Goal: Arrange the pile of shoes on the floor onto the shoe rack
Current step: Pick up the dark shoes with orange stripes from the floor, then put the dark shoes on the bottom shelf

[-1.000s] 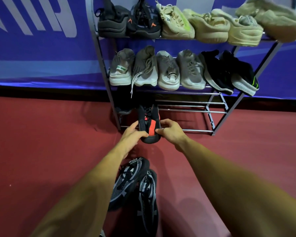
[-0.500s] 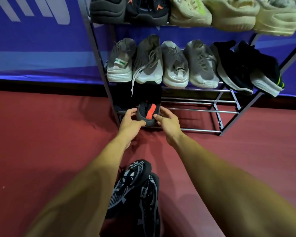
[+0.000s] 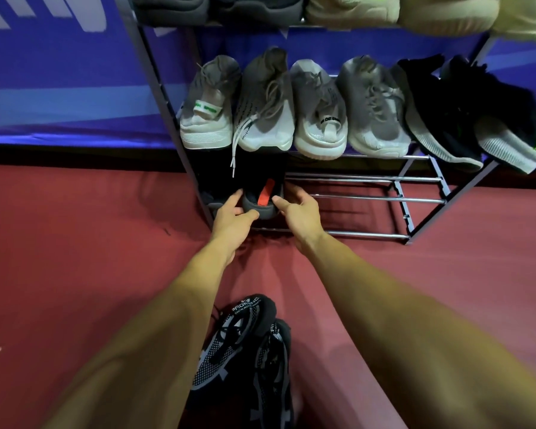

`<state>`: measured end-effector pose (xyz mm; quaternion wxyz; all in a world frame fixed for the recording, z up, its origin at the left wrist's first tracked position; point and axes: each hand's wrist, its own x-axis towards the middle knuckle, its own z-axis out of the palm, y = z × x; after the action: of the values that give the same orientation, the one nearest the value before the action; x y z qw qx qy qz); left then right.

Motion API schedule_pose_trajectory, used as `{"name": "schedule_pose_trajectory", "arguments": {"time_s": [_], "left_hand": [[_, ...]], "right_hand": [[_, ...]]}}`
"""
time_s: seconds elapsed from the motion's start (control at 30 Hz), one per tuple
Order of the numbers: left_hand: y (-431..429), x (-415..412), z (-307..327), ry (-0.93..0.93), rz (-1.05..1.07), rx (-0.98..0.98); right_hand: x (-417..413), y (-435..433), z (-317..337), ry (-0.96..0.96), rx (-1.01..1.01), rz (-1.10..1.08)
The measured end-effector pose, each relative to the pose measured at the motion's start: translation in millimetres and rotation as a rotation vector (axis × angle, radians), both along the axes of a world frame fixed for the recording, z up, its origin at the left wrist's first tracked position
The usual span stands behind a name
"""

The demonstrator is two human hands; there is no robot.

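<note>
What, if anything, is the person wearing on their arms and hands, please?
Nothing shows: the left arm and right arm are bare as far as the frame reaches, with no sleeves. The left hand and right hand have no gloves, and no watch, band or ring is visible.

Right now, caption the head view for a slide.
Left hand and right hand hold a black orange-tabbed shoe on the bottom tier of the shoe rack.

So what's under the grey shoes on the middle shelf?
The bottom shelf. A dark shoe with an orange tab sits there, held by the left hand and right hand. The shelf is bare to its right. The shoe's front is hidden in shadow.
</note>
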<state>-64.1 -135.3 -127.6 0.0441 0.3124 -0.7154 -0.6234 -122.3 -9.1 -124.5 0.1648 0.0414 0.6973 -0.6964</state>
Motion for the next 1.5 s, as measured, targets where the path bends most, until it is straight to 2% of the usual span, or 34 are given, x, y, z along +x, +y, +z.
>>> {"name": "schedule_pose_trajectory", "arguments": {"time_s": [0.23,0.57,0.93,1.03,1.13,1.37,1.5], "left_hand": [[4.9,-1.3,4.2,-0.008,0.014,-0.04],[23.5,35.3,3.8,-0.046,0.02,-0.113],[65.2,131.7,-30.2,-0.371,-0.328,-0.186],[73.9,150.4,-46.0,-0.431,-0.357,-0.194],[82.8,159.7,-56.6,-0.427,-0.372,-0.21],[98.9,184.3,-77.3,-0.533,-0.418,-0.327],[97.9,210.4,-88.9,-0.618,-0.443,-0.426]], "right_hand": [[2.9,-2.2,5.6,-0.006,0.045,-0.012],[31.4,28.4,7.0,0.039,0.261,0.106],[119.5,85.9,-45.7,-0.143,0.457,0.308],[143.5,97.9,-65.6,-0.215,0.512,0.397],[160.3,104.3,-73.2,-0.201,0.602,0.5],[186.6,107.9,-88.4,-0.207,0.72,0.499],[208.7,117.2,-99.5,-0.262,0.682,0.542]]}}
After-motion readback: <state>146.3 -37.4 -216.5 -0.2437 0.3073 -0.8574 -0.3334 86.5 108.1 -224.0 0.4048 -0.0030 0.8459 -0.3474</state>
